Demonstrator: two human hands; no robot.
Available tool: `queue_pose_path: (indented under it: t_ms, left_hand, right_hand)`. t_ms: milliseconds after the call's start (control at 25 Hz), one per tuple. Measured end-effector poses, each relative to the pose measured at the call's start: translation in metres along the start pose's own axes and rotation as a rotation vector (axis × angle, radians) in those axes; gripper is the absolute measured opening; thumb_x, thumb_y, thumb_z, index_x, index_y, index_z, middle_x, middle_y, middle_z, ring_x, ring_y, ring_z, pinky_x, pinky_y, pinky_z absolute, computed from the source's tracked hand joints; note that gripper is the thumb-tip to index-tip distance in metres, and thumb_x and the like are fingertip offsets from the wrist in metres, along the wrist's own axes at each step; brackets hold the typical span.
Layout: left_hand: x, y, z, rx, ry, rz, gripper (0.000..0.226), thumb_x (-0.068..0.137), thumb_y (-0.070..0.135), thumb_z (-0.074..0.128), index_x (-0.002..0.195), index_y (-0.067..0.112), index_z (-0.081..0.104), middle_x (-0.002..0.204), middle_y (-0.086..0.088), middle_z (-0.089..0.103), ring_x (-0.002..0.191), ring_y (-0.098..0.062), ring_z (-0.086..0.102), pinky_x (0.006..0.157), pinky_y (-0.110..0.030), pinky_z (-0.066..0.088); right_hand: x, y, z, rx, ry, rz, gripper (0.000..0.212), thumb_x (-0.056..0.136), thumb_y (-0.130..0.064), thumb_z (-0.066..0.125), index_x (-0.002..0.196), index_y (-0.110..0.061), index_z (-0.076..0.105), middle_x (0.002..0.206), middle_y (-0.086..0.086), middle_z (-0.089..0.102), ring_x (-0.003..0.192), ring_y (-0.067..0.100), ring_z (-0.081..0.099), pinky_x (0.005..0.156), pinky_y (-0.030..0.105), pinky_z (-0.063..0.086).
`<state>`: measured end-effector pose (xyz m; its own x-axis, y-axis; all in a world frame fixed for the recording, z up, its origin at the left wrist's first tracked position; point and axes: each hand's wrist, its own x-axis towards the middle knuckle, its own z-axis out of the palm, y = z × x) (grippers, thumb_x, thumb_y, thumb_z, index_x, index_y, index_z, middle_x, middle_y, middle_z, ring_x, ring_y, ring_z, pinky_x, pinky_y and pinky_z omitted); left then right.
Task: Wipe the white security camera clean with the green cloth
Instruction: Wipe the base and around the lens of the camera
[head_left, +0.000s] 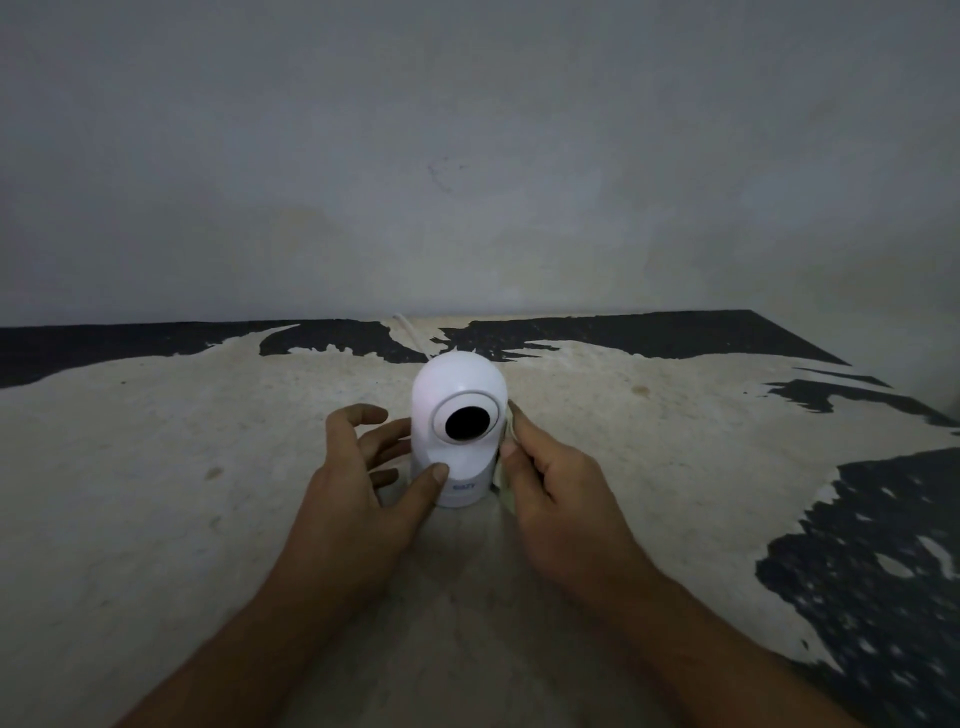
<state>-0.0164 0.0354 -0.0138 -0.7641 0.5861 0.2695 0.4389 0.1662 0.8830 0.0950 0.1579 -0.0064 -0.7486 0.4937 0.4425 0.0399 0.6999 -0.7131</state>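
The white security camera stands upright in the middle of the frame, on a worn table that is pale with black patches. Its round dark lens looks toward the person. A thin white cord runs from behind it toward the grey wall at the top of the frame. The left hand sits just left of the camera. Its fingers are spread wide and its thumb presses on the front of the base. It looks like this hand is there to keep the camera from sliding or tipping while the other hand rubs. The right hand is on the right side of the camera, closed around the cloth. Only a small pale bit of cloth peeks out between the fingers and the camera's side, and in this dim light its green is hard to see. The cloth seems to touch the camera's right side, so the wiping looks to be on that side now. The top and the lens may yet need a rub. The hand should go gently, so the head does not turn and the cord does not get pulled.
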Motion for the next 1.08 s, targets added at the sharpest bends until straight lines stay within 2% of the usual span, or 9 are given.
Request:
queue_pose_path:
  t_ms: [80,160,240,400,520,640,800,1000,1080]
  left_hand:
    - [0.000,0.001,0.000,0.004,0.002,0.004,0.068,0.072,0.035,0.067,0.125,0.028,0.025,0.136,0.000,0.051,0.113,-0.015,0.053,0.090,-0.026,0.042]
    - [0.001,-0.001,-0.001,0.000,0.001,-0.006,0.069,0.071,0.037,0.067,0.124,0.029,0.025,0.136,0.000,0.051,0.112,-0.014,0.053,0.091,-0.028,0.043]
    - [0.001,-0.002,-0.001,-0.001,0.001,-0.012,0.069,0.071,0.037,0.068,0.124,0.030,0.025,0.136,0.000,0.051,0.113,-0.015,0.053,0.092,-0.029,0.043]
    - [-0.001,-0.002,0.000,0.000,0.004,-0.019,0.068,0.071,0.036,0.068,0.124,0.030,0.025,0.137,0.000,0.051,0.115,-0.018,0.054,0.092,-0.030,0.043]
    - [0.000,-0.003,-0.002,-0.007,-0.003,-0.037,0.068,0.071,0.038,0.068,0.123,0.034,0.025,0.138,0.001,0.050,0.113,-0.014,0.053,0.090,-0.029,0.043]
    - [0.000,-0.005,-0.003,-0.013,-0.004,-0.031,0.068,0.071,0.039,0.067,0.123,0.034,0.024,0.137,0.002,0.051,0.113,-0.014,0.053,0.090,-0.029,0.044]
    - [0.000,-0.003,-0.003,-0.026,-0.019,-0.017,0.068,0.072,0.039,0.067,0.124,0.033,0.024,0.136,0.004,0.051,0.114,-0.013,0.054,0.094,-0.031,0.045]
    - [0.000,-0.003,-0.002,-0.025,0.003,0.013,0.064,0.074,0.035,0.067,0.122,0.029,0.027,0.135,0.003,0.052,0.108,-0.007,0.052,0.089,-0.024,0.042]
    - [-0.001,-0.003,-0.002,-0.023,0.005,0.030,0.063,0.074,0.033,0.068,0.122,0.028,0.027,0.134,0.002,0.052,0.108,-0.005,0.051,0.088,-0.020,0.041]
  right_hand:
    - [0.003,0.001,-0.002,0.021,0.025,-0.013,0.043,0.100,-0.015,0.042,0.144,-0.013,0.038,0.128,-0.006,0.058,0.105,-0.018,0.051,0.085,0.003,0.043]
    - [0.007,-0.001,-0.003,0.072,0.075,-0.028,0.044,0.100,-0.014,0.042,0.144,-0.013,0.036,0.136,-0.013,0.046,0.114,-0.027,0.038,0.094,-0.001,0.031]
    - [0.007,-0.002,0.000,0.068,0.056,-0.020,0.047,0.101,-0.013,0.040,0.147,-0.013,0.030,0.137,-0.016,0.039,0.119,-0.024,0.033,0.095,-0.004,0.026]
    - [-0.002,0.003,0.003,-0.078,-0.083,-0.012,0.050,0.102,-0.018,0.036,0.149,-0.014,0.022,0.128,-0.017,0.042,0.115,-0.011,0.041,0.088,-0.008,0.026]
    - [-0.001,0.000,-0.003,-0.134,-0.040,-0.110,0.046,0.101,-0.019,0.041,0.145,-0.009,0.032,0.140,-0.010,0.039,0.128,-0.004,0.031,0.097,-0.007,0.017]
    - [0.002,-0.002,-0.008,-0.104,0.109,-0.215,0.037,0.096,-0.014,0.054,0.131,-0.002,0.052,0.120,-0.011,0.050,0.111,-0.011,0.042,0.089,-0.005,0.030]
    - [0.004,0.001,-0.010,-0.009,0.297,-0.202,0.023,0.084,-0.010,0.070,0.107,-0.008,0.072,0.099,-0.003,0.069,0.090,0.000,0.064,0.077,0.007,0.047]
    - [0.002,0.003,-0.006,0.010,0.253,-0.098,0.016,0.078,-0.013,0.076,0.094,-0.015,0.072,0.086,-0.008,0.070,0.083,0.002,0.065,0.072,0.012,0.052]
    - [0.001,0.003,-0.006,-0.049,0.241,-0.132,0.015,0.077,-0.012,0.077,0.092,-0.014,0.075,0.083,-0.005,0.070,0.078,0.003,0.065,0.070,0.015,0.053]
